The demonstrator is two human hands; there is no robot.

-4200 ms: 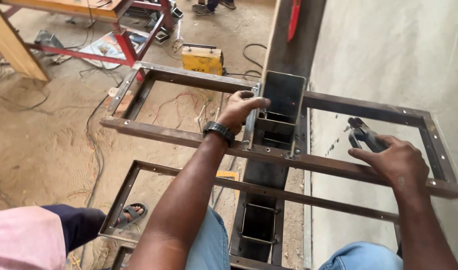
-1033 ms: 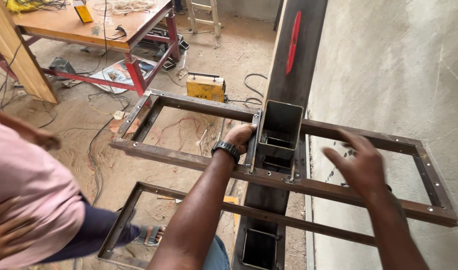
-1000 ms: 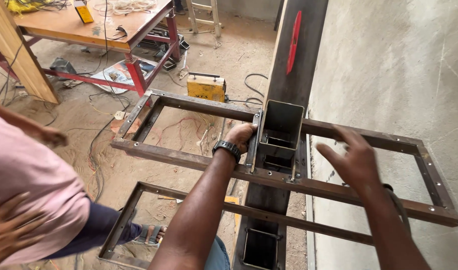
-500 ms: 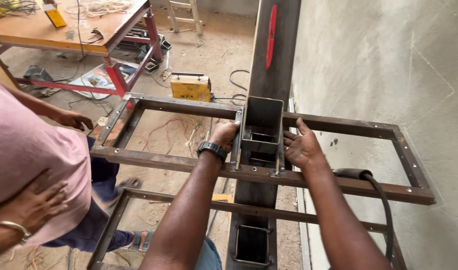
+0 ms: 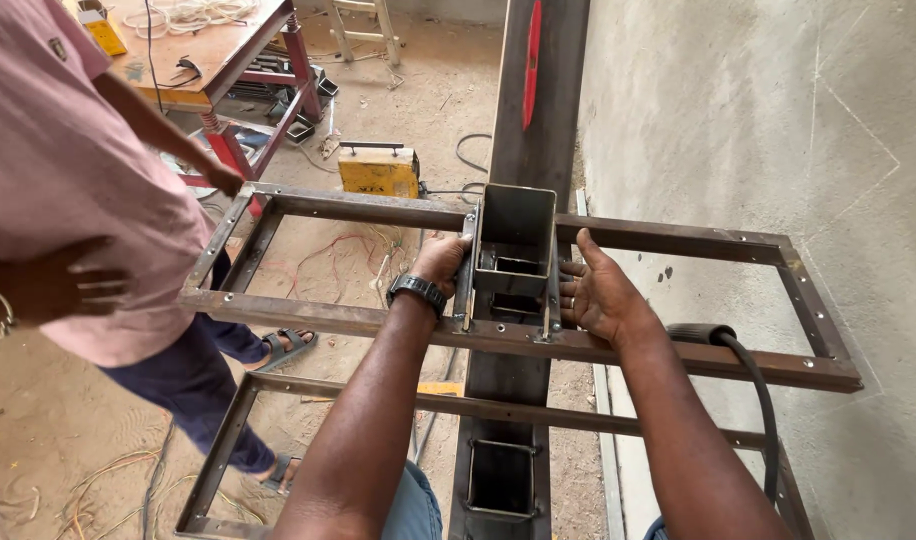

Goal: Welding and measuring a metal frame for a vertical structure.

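— How does each grip stand?

— The left hand (image 5: 440, 262) curls its grip against the left wall of the open-topped square steel sleeve (image 5: 515, 240); the right hand (image 5: 596, 292) lies spread, fingers flat against the sleeve's right side.

— Where is the sleeve?

— Between both hands, on the dark upright steel post (image 5: 533, 110), at the middle of the rusty rectangular angle-iron frame (image 5: 618, 350).

— Around them?

— A black cable (image 5: 753, 385) lies by the right forearm. A person in a pink shirt (image 5: 88, 190) stands at the frame's left end. A yellow box-shaped machine (image 5: 378, 170) sits on the sandy floor (image 5: 38, 420).
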